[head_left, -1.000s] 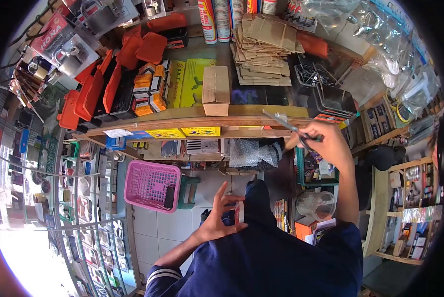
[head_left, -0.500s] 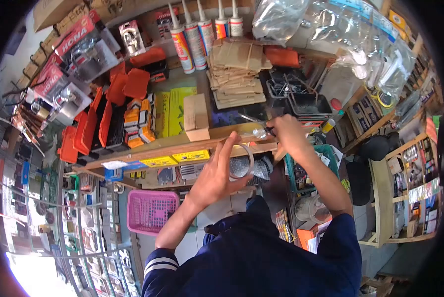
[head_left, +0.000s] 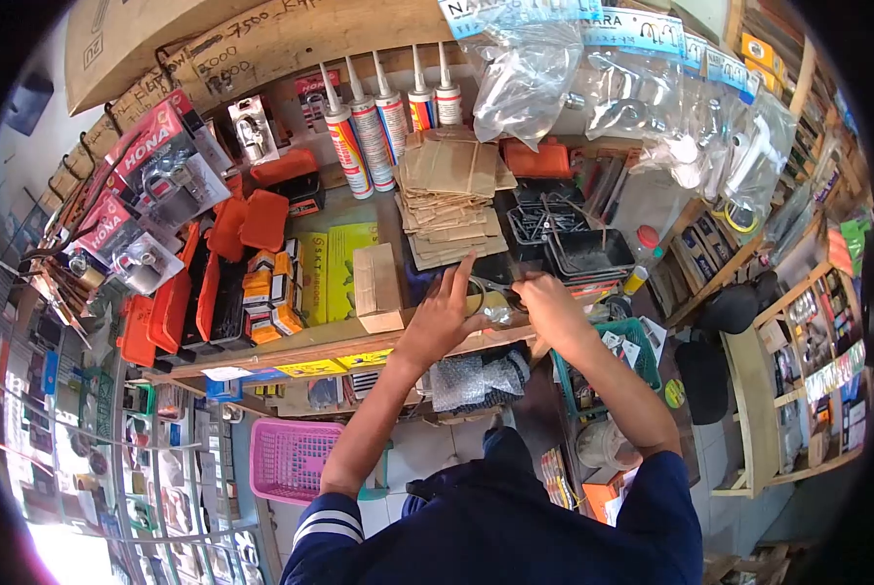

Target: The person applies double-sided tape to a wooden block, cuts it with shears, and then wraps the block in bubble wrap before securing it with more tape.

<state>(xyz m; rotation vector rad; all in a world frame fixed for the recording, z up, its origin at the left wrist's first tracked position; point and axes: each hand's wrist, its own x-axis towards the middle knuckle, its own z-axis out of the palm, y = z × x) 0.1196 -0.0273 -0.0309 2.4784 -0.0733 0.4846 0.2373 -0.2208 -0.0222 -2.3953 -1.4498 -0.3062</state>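
My left hand (head_left: 439,317) is over the front edge of the wooden counter (head_left: 349,343), fingers pointing away from me. Its thumb and fingers hold a roll of tape (head_left: 477,290), seen partly edge-on. Close to its right, my right hand (head_left: 552,310) is closed with the fingertips pinched together; what they grip is hidden. Between the two hands a shiny, crumpled clear piece (head_left: 498,314) shows at the counter edge. Just beyond the hands lies a stack of brown cardboard pieces (head_left: 454,210). A small brown box (head_left: 378,283) stands left of my left hand.
Sealant tubes (head_left: 347,148) stand along the back. Orange-lidded boxes (head_left: 169,307) are at the left, black trays of metal parts (head_left: 593,253) at the right. Plastic bags (head_left: 642,93) hang above. Below are a pink basket (head_left: 296,460) and a green basket (head_left: 642,366).
My left hand has moved forward to the counter edge with the tape roll. My right hand has lowered slightly, and the scissors seen at it earlier no longer show clearly. The view has shifted.
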